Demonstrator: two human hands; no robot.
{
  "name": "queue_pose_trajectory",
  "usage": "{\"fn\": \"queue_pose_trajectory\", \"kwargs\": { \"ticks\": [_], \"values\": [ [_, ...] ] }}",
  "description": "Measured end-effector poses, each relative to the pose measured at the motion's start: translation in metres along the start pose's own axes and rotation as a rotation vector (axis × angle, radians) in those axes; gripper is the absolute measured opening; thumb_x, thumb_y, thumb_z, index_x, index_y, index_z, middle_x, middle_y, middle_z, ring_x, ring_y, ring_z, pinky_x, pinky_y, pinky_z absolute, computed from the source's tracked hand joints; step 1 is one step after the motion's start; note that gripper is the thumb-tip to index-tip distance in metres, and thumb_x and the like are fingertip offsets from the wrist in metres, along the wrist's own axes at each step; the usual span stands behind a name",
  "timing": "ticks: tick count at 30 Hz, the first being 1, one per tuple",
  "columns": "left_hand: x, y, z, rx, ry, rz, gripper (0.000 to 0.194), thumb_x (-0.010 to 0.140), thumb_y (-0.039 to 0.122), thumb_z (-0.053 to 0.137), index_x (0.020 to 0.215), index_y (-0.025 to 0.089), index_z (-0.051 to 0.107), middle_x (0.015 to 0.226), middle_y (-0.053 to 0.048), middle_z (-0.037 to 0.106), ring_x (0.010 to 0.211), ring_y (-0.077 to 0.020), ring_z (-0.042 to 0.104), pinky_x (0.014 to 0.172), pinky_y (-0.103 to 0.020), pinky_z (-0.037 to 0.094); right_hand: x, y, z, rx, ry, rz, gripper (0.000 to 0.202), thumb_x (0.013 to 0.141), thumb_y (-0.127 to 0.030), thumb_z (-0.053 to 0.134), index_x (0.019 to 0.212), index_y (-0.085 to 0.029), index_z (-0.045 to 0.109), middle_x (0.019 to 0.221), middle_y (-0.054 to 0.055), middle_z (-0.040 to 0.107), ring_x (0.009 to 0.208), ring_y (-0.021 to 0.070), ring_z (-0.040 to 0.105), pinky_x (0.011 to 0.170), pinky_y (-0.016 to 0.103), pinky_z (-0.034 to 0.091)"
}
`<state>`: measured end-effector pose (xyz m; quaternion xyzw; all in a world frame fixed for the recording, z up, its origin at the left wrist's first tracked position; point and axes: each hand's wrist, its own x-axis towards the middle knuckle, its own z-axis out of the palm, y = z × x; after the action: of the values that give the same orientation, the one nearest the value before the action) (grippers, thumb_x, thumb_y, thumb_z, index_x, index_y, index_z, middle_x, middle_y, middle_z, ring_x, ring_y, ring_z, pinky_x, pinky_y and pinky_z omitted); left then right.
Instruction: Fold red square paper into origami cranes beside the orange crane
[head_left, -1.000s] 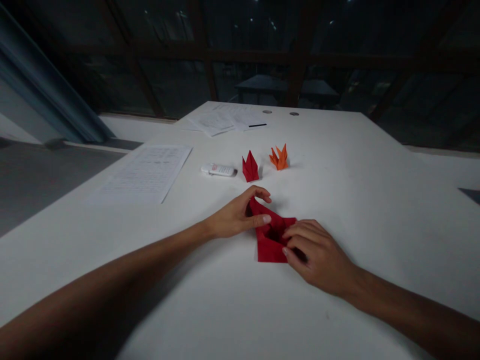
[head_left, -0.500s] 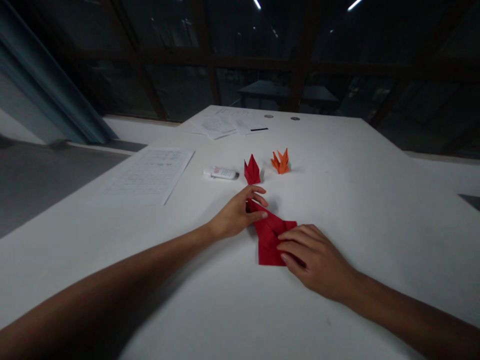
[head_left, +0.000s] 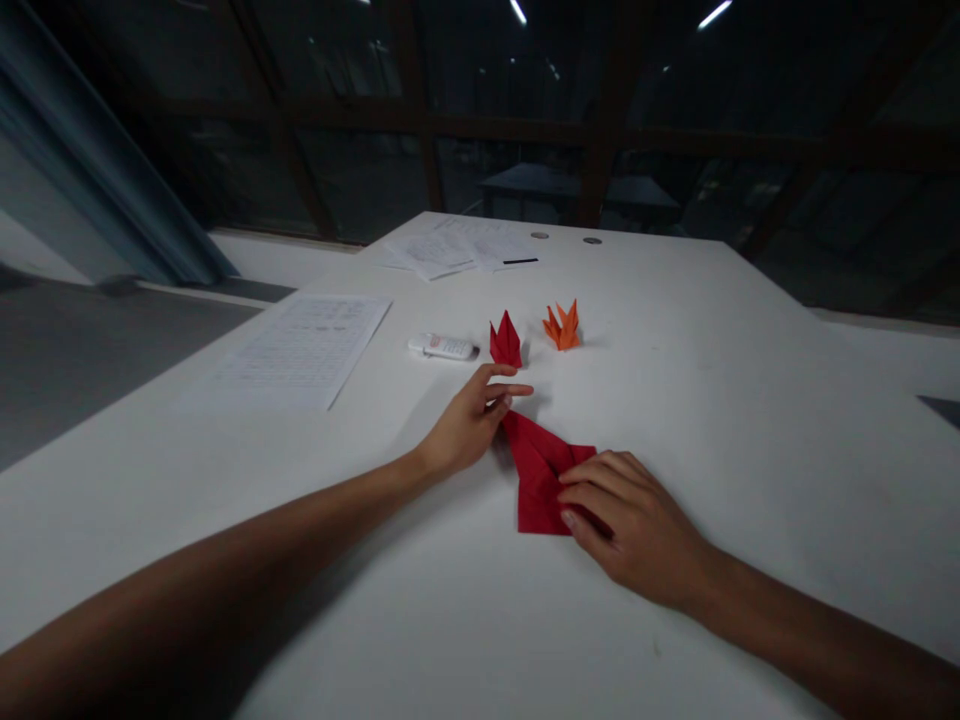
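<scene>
A partly folded sheet of red paper [head_left: 538, 500] lies in front of me, with creases and a raised flap across its middle. At its far left corner, my left hand [head_left: 469, 420] pinches the tip between thumb and a finger, the other fingers reaching forward. My right hand [head_left: 630, 520] grips the paper's right side, fingertips on top near the flap and thumb at the near edge; it hides that side. Just beyond my left fingers stands a small red origami figure [head_left: 505, 340]. An orange origami figure [head_left: 563, 326] with pointed tips stands to its right.
A white glue or correction-type bottle [head_left: 444, 347] lies left of the figures on the white table [head_left: 712, 400]. A printed sheet [head_left: 300, 350] is at the left. Farther back are more papers [head_left: 450, 250], a black pen-like stick [head_left: 520, 261] and two round discs.
My left thumb has drawn back off the paper's face toward its far left corner, and the fingers have straightened. My right hand stays on the paper in nearly the same place.
</scene>
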<state>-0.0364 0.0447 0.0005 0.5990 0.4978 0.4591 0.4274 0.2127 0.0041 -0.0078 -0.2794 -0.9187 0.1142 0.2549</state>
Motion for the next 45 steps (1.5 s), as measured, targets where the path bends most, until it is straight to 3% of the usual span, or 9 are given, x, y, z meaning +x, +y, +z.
{"fn": "queue_pose_trajectory", "kwargs": {
  "ticks": [5,9,14,21,28,34,38,41,45],
  "values": [
    [-0.001,0.003,0.0,-0.043,-0.008,0.008,0.038,0.096,0.044,0.06,0.124,0.022,0.047,0.134,-0.013,0.067,0.077,-0.0115,0.06,0.07,-0.026,0.045,0.001,0.0,0.001,0.012,0.013,0.023,0.008,0.096,-0.021,0.062,0.099,-0.022,0.07,0.108,0.004,0.074,0.1,0.0236,0.062,0.092,0.046,0.047],
    [-0.005,0.004,-0.001,0.157,-0.097,0.101,0.057,0.084,0.03,0.075,0.133,0.022,0.048,0.145,-0.013,0.057,0.073,-0.0093,0.057,0.069,-0.026,0.048,0.001,0.003,0.002,0.085,0.07,0.091,0.014,0.095,-0.017,0.062,0.106,-0.022,0.066,0.111,0.005,0.072,0.103,0.0226,0.063,0.096,0.044,0.047],
    [-0.01,0.002,-0.002,0.289,-0.16,0.158,0.062,0.081,0.014,0.07,0.138,0.025,0.048,0.147,-0.01,0.053,0.066,-0.0056,0.056,0.065,-0.025,0.049,0.005,0.007,-0.001,0.168,0.139,0.333,0.017,0.093,-0.017,0.062,0.109,-0.024,0.063,0.108,0.004,0.07,0.101,0.0223,0.063,0.092,0.04,0.05],
    [-0.013,0.007,0.0,0.289,-0.233,0.139,0.055,0.081,0.011,0.069,0.131,0.023,0.05,0.12,-0.005,0.064,0.075,-0.0099,0.063,0.071,-0.025,0.052,0.008,0.007,0.0,-0.009,0.092,0.377,0.022,0.09,-0.031,0.07,0.11,-0.024,0.066,0.113,0.006,0.072,0.109,0.0288,0.061,0.095,0.049,0.046],
    [-0.012,0.003,0.001,0.244,-0.074,0.176,0.039,0.086,0.017,0.069,0.122,0.023,0.055,0.101,-0.002,0.063,0.075,-0.0119,0.062,0.066,-0.025,0.051,0.005,0.011,0.001,0.014,0.132,0.365,0.026,0.092,-0.033,0.066,0.116,-0.025,0.064,0.127,0.009,0.064,0.119,0.0303,0.058,0.103,0.054,0.044],
    [-0.014,0.003,0.007,0.005,0.136,0.304,0.035,0.09,0.019,0.069,0.12,0.025,0.051,0.117,-0.004,0.057,0.085,-0.0111,0.063,0.065,-0.021,0.053,0.005,0.023,0.002,0.433,0.273,0.534,0.043,0.093,-0.042,0.066,0.13,-0.026,0.052,0.129,0.011,0.064,0.115,0.0283,0.064,0.098,0.048,0.054],
    [-0.014,0.003,0.009,0.013,0.264,0.439,0.037,0.088,0.015,0.071,0.119,0.025,0.054,0.11,-0.003,0.057,0.091,-0.012,0.062,0.068,-0.02,0.054,0.01,0.025,-0.004,0.72,0.32,0.601,0.044,0.092,-0.044,0.069,0.128,-0.028,0.051,0.127,0.009,0.066,0.105,0.0249,0.068,0.085,0.039,0.058],
    [-0.015,-0.001,0.009,0.051,0.275,0.509,0.036,0.088,0.015,0.071,0.119,0.025,0.056,0.107,-0.003,0.056,0.092,-0.0129,0.061,0.07,-0.021,0.055,0.013,0.025,-0.006,0.88,0.328,0.618,0.038,0.09,-0.043,0.072,0.121,-0.028,0.057,0.127,0.007,0.066,0.101,0.0216,0.068,0.083,0.035,0.058],
    [-0.016,-0.006,0.009,0.109,0.247,0.543,0.034,0.089,0.016,0.072,0.118,0.026,0.057,0.108,-0.003,0.056,0.092,-0.0132,0.06,0.073,-0.023,0.056,0.011,0.03,0.0,1.032,0.342,0.545,0.026,0.092,-0.041,0.07,0.113,-0.028,0.063,0.133,0.005,0.062,0.117,0.0223,0.063,0.098,0.037,0.053]
  ]
}}
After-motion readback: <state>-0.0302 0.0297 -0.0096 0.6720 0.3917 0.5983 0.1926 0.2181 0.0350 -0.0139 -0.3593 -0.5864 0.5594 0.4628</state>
